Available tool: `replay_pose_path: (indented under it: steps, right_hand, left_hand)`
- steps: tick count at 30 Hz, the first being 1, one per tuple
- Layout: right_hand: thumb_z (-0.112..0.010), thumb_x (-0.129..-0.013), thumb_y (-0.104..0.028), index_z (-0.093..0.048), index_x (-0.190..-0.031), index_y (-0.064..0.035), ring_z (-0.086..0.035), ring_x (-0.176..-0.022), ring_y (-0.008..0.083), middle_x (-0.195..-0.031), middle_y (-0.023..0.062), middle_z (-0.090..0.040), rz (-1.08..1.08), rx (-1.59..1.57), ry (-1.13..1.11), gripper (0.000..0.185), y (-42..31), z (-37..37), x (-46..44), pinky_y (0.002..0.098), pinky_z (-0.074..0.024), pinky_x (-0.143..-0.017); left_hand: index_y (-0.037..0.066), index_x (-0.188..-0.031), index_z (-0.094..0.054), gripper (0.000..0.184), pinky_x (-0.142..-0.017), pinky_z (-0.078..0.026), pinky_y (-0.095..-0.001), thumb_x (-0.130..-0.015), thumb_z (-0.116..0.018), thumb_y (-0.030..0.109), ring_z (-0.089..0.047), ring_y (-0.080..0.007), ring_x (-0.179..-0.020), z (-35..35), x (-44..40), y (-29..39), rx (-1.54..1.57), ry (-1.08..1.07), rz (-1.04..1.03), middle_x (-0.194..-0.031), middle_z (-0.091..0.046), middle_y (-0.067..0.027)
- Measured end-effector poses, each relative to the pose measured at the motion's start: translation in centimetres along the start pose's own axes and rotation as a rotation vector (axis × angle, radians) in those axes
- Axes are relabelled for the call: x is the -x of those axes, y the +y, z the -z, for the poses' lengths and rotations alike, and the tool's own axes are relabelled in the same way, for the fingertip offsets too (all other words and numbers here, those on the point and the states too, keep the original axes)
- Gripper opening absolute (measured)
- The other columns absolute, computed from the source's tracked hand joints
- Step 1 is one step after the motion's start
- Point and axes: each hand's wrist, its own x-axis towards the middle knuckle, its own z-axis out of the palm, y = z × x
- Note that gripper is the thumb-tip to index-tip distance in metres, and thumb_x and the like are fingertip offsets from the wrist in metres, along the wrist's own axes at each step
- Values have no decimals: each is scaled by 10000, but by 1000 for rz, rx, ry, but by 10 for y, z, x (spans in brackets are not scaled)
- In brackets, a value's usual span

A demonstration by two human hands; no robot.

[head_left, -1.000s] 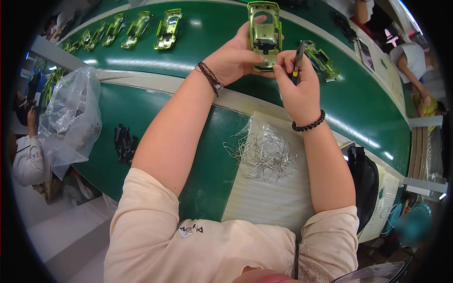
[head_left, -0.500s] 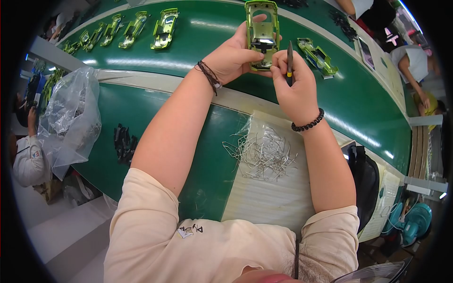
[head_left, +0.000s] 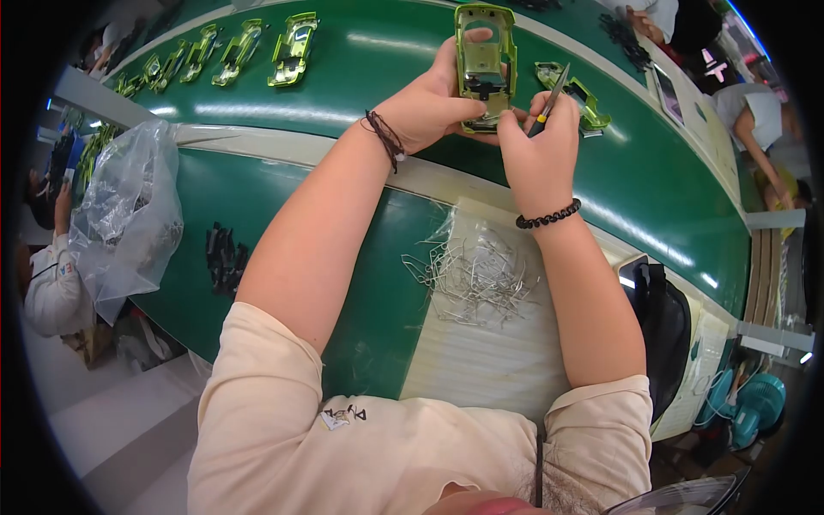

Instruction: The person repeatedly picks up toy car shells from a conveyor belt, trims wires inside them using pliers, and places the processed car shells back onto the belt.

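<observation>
A green toy car body shell (head_left: 486, 58) is held up, long side toward me, over the far green surface. My left hand (head_left: 433, 107) grips its left edge and lower end, thumb across the front. My right hand (head_left: 545, 142) is closed around tweezers (head_left: 554, 96) with dark pointed tips and a yellow band, the tips slanting up and right, away from the shell. The right fingers are at the shell's lower right corner; whether they touch it I cannot tell. Behind the right hand lies another green car shell (head_left: 585, 99).
Bent metal wire pieces (head_left: 481, 279) lie heaped on a pale foam sheet (head_left: 481, 365). More green shells (head_left: 294, 50) stand in a row at far left. Black parts (head_left: 225, 257) and a clear plastic bag (head_left: 129, 215) are on the left. Other people (head_left: 747, 120) sit at both sides.
The shell has shifted slightly right and tilted. My right hand has turned, so the tweezers swing from upright to slanting up and right.
</observation>
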Motion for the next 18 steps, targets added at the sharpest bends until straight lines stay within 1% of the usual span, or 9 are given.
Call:
replay_pose_path:
  steps: [2, 5, 8, 11, 14, 17, 18]
  right_hand:
    - [-642, -764, 6, -437, -893, 16, -527, -828, 240, -1017, 145, -462, -184, -99, 1, 243, -2, 0, -1, 351, -477, -696]
    - [-647, -761, -9, -448, -885, -5, -535, -772, 208, -973, 125, -488, -330, -206, -57, 235, -8, 4, -3, 338, -479, -692]
    - [-667, -761, -23, -460, -874, -24, -538, -718, 193, -906, 104, -506, -178, -257, -124, 236, 21, -2, -4, 336, -471, -669]
    - [-693, -757, -43, -467, -863, -30, -540, -751, 217, -861, 93, -514, -145, -192, -138, 250, 15, 1, -6, 352, -465, -688]
    - [-710, -751, -58, -465, -862, -17, -536, -806, 259, -881, 116, -518, -46, -37, -158, 273, 15, 2, -6, 368, -455, -726]
    - [-719, -776, -45, -447, -866, -48, -496, -695, 109, -846, 36, -512, 35, 21, -125, 287, 23, -1, -5, 256, -444, -643]
    - [-720, -774, -48, -448, -867, -47, -496, -696, 111, -840, 36, -513, 30, 25, -132, 287, 23, -1, -5, 257, -444, -641]
  left_hand:
    - [225, -1528, -159, 874, -1053, -431, -428, -823, -540, -124, -506, -244, -1274, -2, 0, 0, -36, -15, 16, -1412, -464, -151]
    - [216, -1530, -148, 877, -1049, -434, -430, -825, -541, -125, -511, -248, -1266, 2, -3, -7, -157, -12, -46, -1393, -470, -154]
    - [215, -1533, -139, 882, -1040, -442, -416, -826, -541, -125, -511, -246, -1262, -1, -2, -5, -103, 45, -44, -1373, -476, -137]
    - [212, -1535, -137, 882, -1033, -449, -407, -826, -539, -127, -512, -245, -1257, 3, -3, -6, -90, 46, -44, -1361, -479, -128]
    - [212, -1534, -142, 880, -1026, -453, -399, -826, -539, -126, -518, -234, -1246, 5, -4, -8, -152, 27, -76, -1363, -479, -125]
    - [212, -1533, -148, 879, -1015, -459, -384, -823, -542, -125, -524, -225, -1232, 1, -3, -6, -154, 38, -67, -1364, -481, -115]
    - [212, -1533, -149, 880, -1010, -460, -376, -822, -544, -124, -525, -219, -1229, 1, -3, -7, -160, 38, -68, -1363, -483, -111]
